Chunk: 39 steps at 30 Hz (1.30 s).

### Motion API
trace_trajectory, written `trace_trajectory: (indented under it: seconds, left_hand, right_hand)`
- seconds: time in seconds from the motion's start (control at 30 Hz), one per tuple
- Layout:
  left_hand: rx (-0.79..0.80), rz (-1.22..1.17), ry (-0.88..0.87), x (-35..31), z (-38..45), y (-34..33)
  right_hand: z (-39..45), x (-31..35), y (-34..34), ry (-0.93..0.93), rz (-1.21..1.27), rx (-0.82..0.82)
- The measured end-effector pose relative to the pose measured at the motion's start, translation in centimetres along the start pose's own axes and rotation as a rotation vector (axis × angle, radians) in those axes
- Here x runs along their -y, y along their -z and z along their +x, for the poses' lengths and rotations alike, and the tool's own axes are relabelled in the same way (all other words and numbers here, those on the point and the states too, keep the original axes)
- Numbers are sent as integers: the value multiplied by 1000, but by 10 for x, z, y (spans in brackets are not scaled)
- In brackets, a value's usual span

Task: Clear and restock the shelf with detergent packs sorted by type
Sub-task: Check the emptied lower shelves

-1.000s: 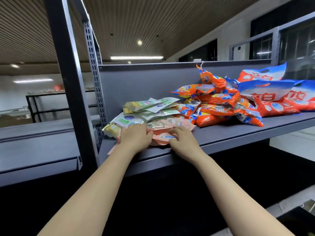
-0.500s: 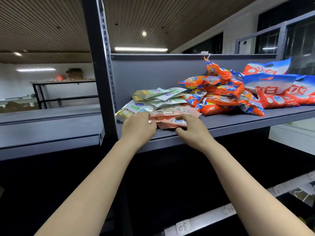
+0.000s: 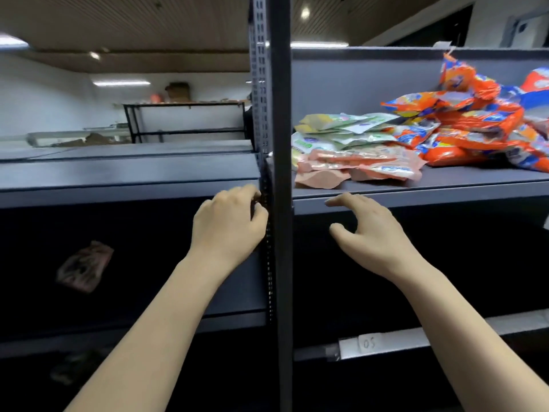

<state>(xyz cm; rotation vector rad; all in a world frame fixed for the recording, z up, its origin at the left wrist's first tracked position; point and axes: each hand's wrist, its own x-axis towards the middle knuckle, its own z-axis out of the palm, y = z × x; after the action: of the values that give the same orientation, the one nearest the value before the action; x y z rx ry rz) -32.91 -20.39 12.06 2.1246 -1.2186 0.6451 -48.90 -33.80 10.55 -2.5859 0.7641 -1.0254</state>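
Left hand: below the front lip of the shelf, just left of the upright post; fingers curled inward near the post. Cannot tell whether anything is in the grip.
Right hand: right of the post, in front of the shelf edge; fingers spread and loosely bent, thumb apart, holding nothing.
Pink packs: lie flat at the left front of the shelf, above the right hand, not touched by it.
Green packs: stacked behind and partly on the pink ones.
Orange packs: heaped to the right, touching the green stack.
Lower left bay: one blurred pinkish pack in the dark.
Label strip: reads "05", lower right rail.
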Motion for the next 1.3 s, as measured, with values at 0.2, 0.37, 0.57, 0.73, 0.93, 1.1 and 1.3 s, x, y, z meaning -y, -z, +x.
trace_trajectory:
  seconds: [0.2,0.37,0.57,0.73,0.93,1.1,1.3]
  left_hand:
    - [23,56,108,83,-28,16]
    - [92,120,227,167,-50,27]
    - [186,172,325,278,-65,31]
    - [312,227,388,371,-64,14]
    - [408,223,418,456,-55,-39]
    - [473,117,473,489,-59,-94]
    - [512,150,486,514,-49,-120]
  right_hand:
    - [-9,50,-52,84,46,77]
    - [-1,93,-117,105,37,177]
    - [18,152,-209,61,31,325]
    - [35,196,-279,-62,35,471]
    - [50,223,-351,-186,16,578]
    - [59,234,-392,-234,-44,641]
    - [69,244,-428,-195,-41,656]
